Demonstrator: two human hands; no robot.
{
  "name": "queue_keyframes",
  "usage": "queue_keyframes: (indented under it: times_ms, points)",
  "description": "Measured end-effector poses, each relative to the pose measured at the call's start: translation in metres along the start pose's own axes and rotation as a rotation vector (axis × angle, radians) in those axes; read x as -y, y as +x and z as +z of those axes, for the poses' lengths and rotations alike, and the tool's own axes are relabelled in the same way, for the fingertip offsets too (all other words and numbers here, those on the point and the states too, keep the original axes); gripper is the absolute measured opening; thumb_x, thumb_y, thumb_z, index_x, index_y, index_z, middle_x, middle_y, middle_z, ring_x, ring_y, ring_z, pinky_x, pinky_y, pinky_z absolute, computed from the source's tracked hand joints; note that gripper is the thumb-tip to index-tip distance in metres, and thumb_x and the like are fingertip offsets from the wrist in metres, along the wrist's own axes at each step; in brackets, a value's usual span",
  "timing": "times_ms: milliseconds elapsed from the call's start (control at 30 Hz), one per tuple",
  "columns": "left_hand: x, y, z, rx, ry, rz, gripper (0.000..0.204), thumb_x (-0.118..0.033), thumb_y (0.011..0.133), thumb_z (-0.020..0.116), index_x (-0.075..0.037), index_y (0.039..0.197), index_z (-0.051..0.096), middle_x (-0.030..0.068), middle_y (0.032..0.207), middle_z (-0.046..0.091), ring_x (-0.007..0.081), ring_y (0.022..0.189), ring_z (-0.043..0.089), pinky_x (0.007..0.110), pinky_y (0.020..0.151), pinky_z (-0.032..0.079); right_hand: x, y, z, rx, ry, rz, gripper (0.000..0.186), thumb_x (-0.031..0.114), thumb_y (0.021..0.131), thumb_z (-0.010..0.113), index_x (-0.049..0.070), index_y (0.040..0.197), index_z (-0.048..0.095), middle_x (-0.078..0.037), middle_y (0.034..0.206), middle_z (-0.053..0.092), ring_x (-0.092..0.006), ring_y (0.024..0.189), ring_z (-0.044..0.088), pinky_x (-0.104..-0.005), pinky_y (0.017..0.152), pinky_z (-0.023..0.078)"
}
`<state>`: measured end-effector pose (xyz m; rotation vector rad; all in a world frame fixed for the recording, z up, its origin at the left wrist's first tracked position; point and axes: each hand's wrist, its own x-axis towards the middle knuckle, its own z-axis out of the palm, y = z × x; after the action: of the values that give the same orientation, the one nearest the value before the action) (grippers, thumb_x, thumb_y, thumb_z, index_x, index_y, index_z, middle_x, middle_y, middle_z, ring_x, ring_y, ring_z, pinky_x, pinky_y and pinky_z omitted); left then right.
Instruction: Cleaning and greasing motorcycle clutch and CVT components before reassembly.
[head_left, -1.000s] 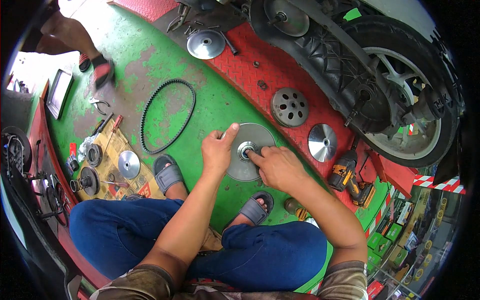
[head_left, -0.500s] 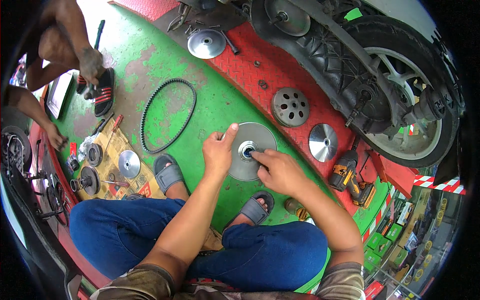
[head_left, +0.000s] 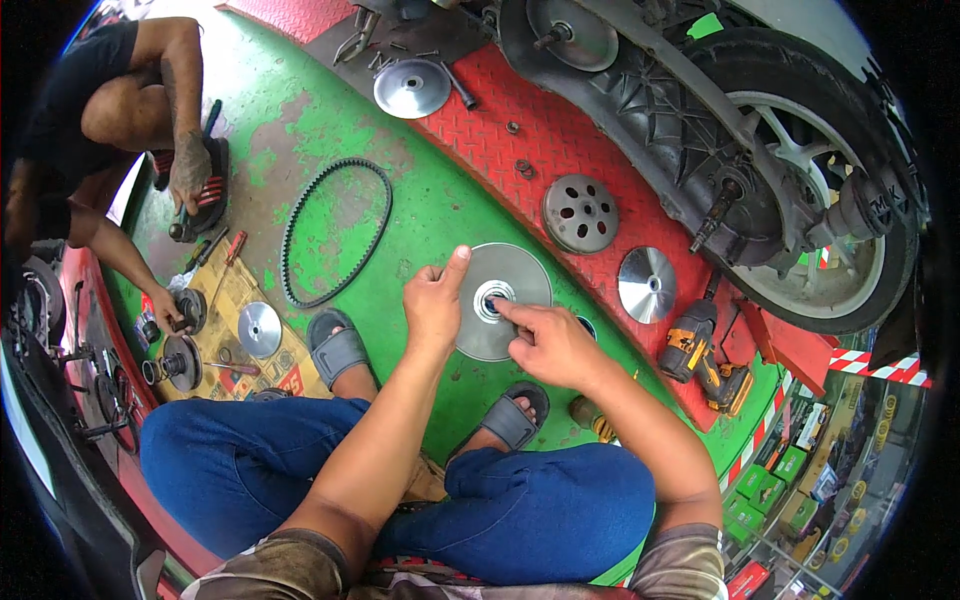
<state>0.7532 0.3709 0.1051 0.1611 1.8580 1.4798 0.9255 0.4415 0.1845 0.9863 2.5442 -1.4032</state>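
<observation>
My left hand (head_left: 432, 305) grips the left edge of a wide grey metal disc (head_left: 510, 265), its thumb along the face. My right hand (head_left: 548, 343) holds nothing; its index finger is stretched into the disc's shiny central hub (head_left: 489, 298), which shows something dark blue inside, while the other fingers curl loosely. A small blue round object (head_left: 586, 326) peeks from behind my right hand. A toothed black belt (head_left: 335, 170) lies on the green floor to the left. On the red platform (head_left: 480, 130) are a perforated clutch bell (head_left: 580, 212) and a shiny cone-faced plate (head_left: 646, 285).
A scooter's rear wheel and housing (head_left: 690, 140) fill the upper right, beside a cordless impact driver (head_left: 700, 350). A co-worker (head_left: 150, 100) crouches at upper left, hands at a tool and a ring part (head_left: 190, 305) near cardboard (head_left: 240, 330) with pulleys and screwdrivers. Boxed goods (head_left: 770, 485) sit lower right.
The co-worker has crouched further into view, one hand now down at the parts by the cardboard. My right index finger still works in the hub, slightly shifted; my left hand has barely moved.
</observation>
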Motion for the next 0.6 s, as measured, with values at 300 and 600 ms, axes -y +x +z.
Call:
queue_keyframes:
  times_ms: [300, 600]
  points:
    - [0.006, 0.002, 0.002, 0.011, 0.028, -0.016, 0.061, -0.055, 0.089, 0.083, -0.006, 0.067, 0.055, 0.0022, 0.067, 0.056, 0.0114, 0.066, 0.047, 0.033, 0.058, 0.044, -0.015, -0.001, 0.004, -0.134, -0.09, -0.11, 0.048, 0.01, 0.083, 0.063, 0.005, 0.13, 0.07, -0.022, 0.111, 0.073, -0.0421, 0.1, 0.07, -0.0517, 0.092, 0.056]
    - [0.01, 0.006, -0.002, 0.009, 0.084, -0.029, 0.063, -0.058, 0.089, 0.081, -0.003, 0.068, 0.058, 0.0052, 0.068, 0.058, 0.0141, 0.066, 0.051, 0.037, 0.06, 0.046, -0.005, -0.004, -0.007, -0.075, -0.42, -0.202, 0.051, 0.011, 0.084, 0.068, 0.014, 0.134, 0.068, -0.011, 0.096, 0.06, -0.0332, 0.093, 0.065, -0.048, 0.083, 0.055]
